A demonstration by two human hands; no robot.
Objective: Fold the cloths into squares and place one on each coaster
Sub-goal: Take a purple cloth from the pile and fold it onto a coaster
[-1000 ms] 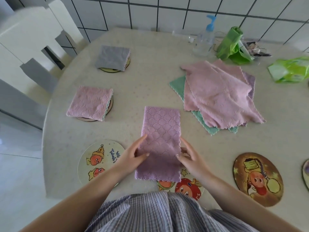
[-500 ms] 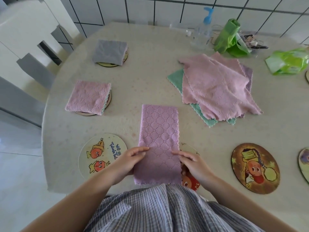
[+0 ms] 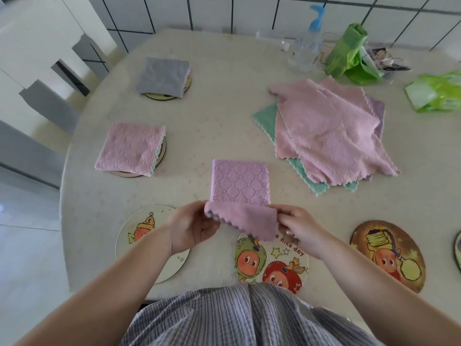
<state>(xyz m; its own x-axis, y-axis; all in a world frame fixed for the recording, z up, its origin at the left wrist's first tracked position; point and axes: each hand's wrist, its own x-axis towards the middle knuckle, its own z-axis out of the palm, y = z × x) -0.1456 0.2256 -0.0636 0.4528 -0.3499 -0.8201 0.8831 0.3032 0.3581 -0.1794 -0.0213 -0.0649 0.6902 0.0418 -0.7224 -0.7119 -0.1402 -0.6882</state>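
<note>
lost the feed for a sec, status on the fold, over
Left hand and right hand each pinch the purple cloth's near end, lifted off the table. Two coasters covered. Nothing in the way.

Mauve quilted cloth point(image 3: 240, 182) half lifted at its near end; folded pink cloth point(image 3: 129, 148) and grey cloth point(image 3: 162, 77) each on a coaster; loose pink, green and lilac cloth pile point(image 3: 329, 131) far right; bare cartoon coasters point(image 3: 272, 260) along near edge.
</note>
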